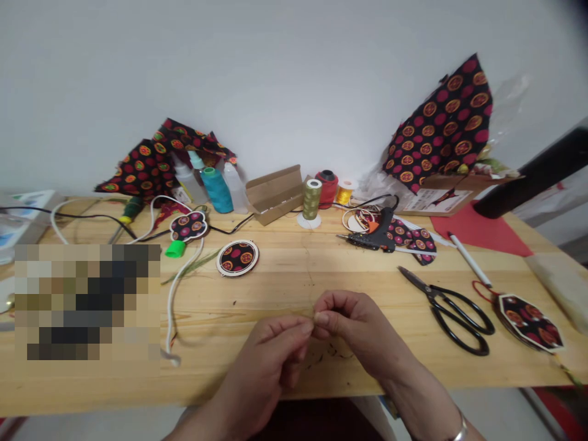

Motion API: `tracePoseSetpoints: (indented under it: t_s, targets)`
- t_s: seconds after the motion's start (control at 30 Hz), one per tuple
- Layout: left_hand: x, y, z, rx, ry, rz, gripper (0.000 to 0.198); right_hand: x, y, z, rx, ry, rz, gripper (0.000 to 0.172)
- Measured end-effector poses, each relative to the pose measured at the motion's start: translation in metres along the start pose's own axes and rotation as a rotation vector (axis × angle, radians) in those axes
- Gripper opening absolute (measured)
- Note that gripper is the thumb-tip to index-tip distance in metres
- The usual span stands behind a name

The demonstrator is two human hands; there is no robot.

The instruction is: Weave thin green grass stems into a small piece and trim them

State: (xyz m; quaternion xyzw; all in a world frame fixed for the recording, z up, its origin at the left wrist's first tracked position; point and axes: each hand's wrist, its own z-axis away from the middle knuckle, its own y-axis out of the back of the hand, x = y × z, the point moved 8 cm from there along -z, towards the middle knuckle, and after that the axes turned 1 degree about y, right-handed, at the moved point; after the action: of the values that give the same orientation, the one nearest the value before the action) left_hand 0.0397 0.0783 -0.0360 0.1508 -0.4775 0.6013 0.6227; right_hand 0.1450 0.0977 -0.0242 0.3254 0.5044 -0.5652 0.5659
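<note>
Thread Pinched Over Wooden Table

I hold it in tight fingertip pinches, left hand and right hand close together near the table's front edge, the strand running back toward a green spool. Scissors lie to my right; a round fabric patch sits farther back, left.

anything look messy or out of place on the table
Small dark bits lie scattered on the table below the right hand, like loose litter on bare wood. The pixelated area at left can't be judged.
</note>
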Motion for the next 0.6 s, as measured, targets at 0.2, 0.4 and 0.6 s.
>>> tracePoseSetpoints:
  t_s: [0.2, 0.4, 0.6]
  targets:
    - [0.0013, -0.0025, 0.0007, -0.020, 0.008, 0.083, 0.026, 0.0001, 0.0017, -0.0003, 0.031, -0.007, 0.042, 0.013]
    - [-0.0015, 0.0017, 0.0012, 0.011, 0.000, 0.027, 0.016, -0.0001, 0.0028, -0.0017, 0.048, -0.021, 0.043, 0.011]
    - [0.0001, 0.0015, -0.0018, 0.008, -0.029, -0.075, 0.020, -0.0012, 0.0000, -0.0015, 0.032, -0.014, 0.033, 0.013]
